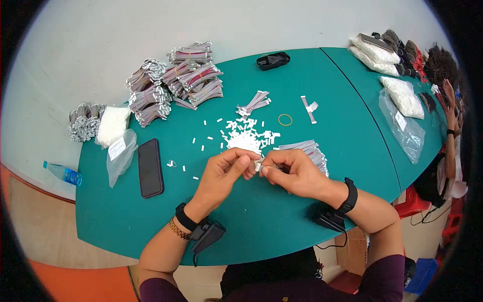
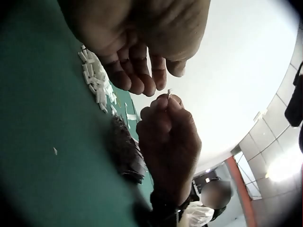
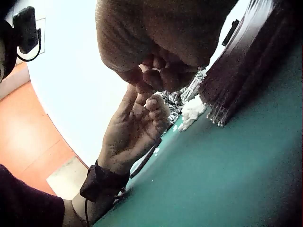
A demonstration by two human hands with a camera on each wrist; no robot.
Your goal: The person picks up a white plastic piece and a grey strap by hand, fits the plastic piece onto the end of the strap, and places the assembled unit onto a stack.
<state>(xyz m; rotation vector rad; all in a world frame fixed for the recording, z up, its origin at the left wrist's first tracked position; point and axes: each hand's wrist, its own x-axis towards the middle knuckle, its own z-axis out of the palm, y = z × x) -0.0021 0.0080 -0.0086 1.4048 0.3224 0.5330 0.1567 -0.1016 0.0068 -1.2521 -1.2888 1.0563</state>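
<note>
Both hands meet over the front of a pile of small white connectors [image 1: 244, 141] on the green table. My right hand [image 1: 297, 173] pinches one small white connector [image 2: 170, 92] between thumb and forefinger. Close beside it is my left hand [image 1: 226, 171], its fingers loosely bent; in the left wrist view its thumb stands apart from the fingers, just above the pinched piece. A bundle of grey ribbon cables [image 1: 312, 153] with white ends lies behind the right hand. The right palm hides the pinched piece in the right wrist view.
Stacked ribbon cable bundles [image 1: 196, 75] stand at the back left. A phone [image 1: 151, 168] lies left of the hands, near a clear plastic bag [image 1: 121, 156]. Behind the pile are a few loose cables [image 1: 254, 104], a rubber band [image 1: 285, 120] and a black case [image 1: 273, 61]. Another person's arm [image 1: 450, 121] shows far right.
</note>
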